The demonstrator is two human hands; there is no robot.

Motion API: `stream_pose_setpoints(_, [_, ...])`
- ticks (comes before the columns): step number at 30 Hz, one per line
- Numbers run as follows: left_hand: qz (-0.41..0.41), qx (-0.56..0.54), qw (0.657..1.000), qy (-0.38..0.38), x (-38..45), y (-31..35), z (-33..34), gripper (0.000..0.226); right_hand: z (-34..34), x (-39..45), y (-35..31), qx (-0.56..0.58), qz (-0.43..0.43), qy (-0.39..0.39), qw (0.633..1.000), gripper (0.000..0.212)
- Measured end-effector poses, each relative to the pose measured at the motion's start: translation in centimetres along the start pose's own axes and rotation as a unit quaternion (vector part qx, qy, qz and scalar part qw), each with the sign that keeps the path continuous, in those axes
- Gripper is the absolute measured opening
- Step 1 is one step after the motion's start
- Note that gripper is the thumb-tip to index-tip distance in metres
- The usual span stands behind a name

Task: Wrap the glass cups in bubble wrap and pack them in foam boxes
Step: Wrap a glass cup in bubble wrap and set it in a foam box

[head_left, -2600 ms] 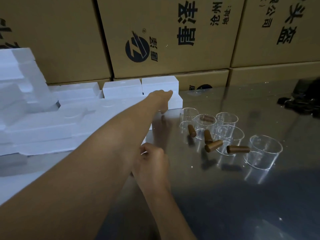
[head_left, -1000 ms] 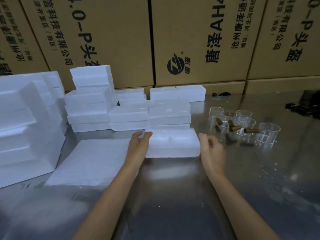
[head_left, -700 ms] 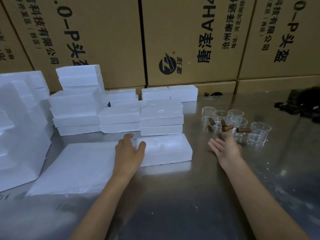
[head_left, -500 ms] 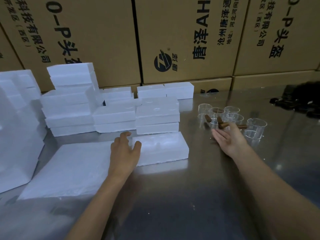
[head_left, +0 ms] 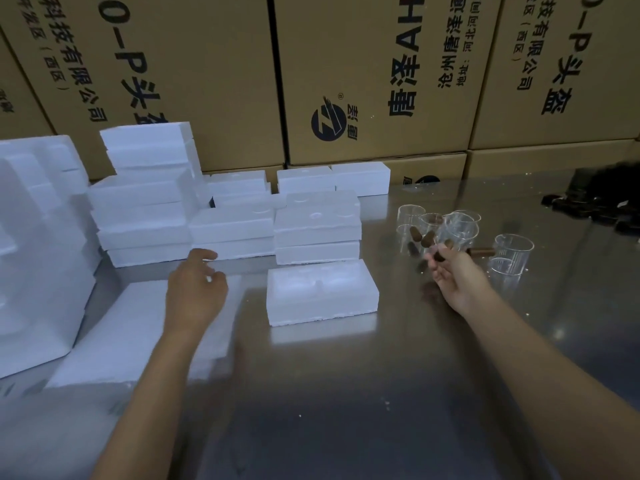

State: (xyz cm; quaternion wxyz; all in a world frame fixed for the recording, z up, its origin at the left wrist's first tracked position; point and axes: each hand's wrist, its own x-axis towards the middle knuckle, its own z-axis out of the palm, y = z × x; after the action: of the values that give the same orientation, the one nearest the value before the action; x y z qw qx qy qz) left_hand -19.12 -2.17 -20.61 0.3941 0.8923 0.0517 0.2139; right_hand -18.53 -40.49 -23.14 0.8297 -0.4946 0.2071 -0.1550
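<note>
Several glass cups (head_left: 460,230) stand close together on the far right of the shiny table (head_left: 346,393), each with a brown stick handle. The right hand (head_left: 453,275) reaches in among them, and its fingers seem to pinch the brown handle (head_left: 441,254) of one cup, but it is blurry, so I cannot tell for sure. The left hand (head_left: 195,289) hangs over the flat white sheet (head_left: 114,341) on the near left, fingers loosely curled, holding nothing.

One foam box (head_left: 322,292) lies alone in the middle, just in front of the stacks of foam (head_left: 228,223).

I think the cups are light, hard, slippery and easy to break. The handle looks like the best place to hold, or a soft grip round the wall. Knocking the cups next to it could chip them. The foam is light and crumbly.
</note>
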Motion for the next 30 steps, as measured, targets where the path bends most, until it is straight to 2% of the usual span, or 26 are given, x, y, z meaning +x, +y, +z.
stream_pose_setpoints(4, [-0.050, 0.110, 0.976, -0.179, 1.2, -2.2, -3.5, 0.010, 0.6, -2.5, 0.9, -0.079, -0.059, -0.019, 0.995, 0.012])
stream_pose_setpoints(6, [-0.048, 0.130, 0.960, -0.244, 1.2, -2.7, -3.8, 0.018, 1.3, -3.7, 1.4, -0.121, -0.082, -0.025, 0.989, 0.011])
stream_pose_setpoints(7, [-0.047, 0.136, 0.957, -0.253, 1.1, -2.8, -3.6, 0.021, 1.8, -4.4, 1.5, -0.143, -0.093, -0.031, 0.985, 0.012])
stream_pose_setpoints(11, [-0.023, 0.128, 0.970, -0.208, 1.0, -2.8, -2.4, 0.009, 4.7, -7.1, 1.1, -0.215, -0.134, -0.088, 0.963, 0.012])
stream_pose_setpoints(13, [0.000, 0.105, 0.979, -0.172, 1.1, -2.7, -2.5, 0.019, 6.5, -8.6, 0.9, -0.224, -0.146, -0.136, 0.954, 0.013])
stream_pose_setpoints(17, [0.022, -0.072, 0.995, -0.072, 1.3, -2.2, -3.1, 0.019, 10.2, -11.2, 1.9, -0.223, -0.124, -0.242, 0.936, 0.018])
stream_pose_setpoints(21, [-0.003, -0.217, 0.975, -0.057, 1.2, -1.8, -3.1, 0.020, 13.0, -13.1, 4.3, -0.231, -0.063, -0.331, 0.913, 0.022])
stream_pose_setpoints(23, [0.001, -0.254, 0.966, -0.057, 1.3, -1.9, -3.1, 0.022, 13.6, -13.7, 5.5, -0.265, -0.076, -0.328, 0.904, 0.022])
stream_pose_setpoints(27, [0.009, -0.288, 0.956, -0.045, 1.4, -1.4, -3.1, 0.035, 13.8, -14.3, 6.7, -0.334, -0.198, -0.271, 0.881, 0.018])
stream_pose_setpoints(30, [0.025, -0.248, 0.966, -0.067, 1.2, -0.8, -2.6, 0.032, 13.5, -14.1, 6.3, -0.275, -0.207, -0.238, 0.908, 0.019])
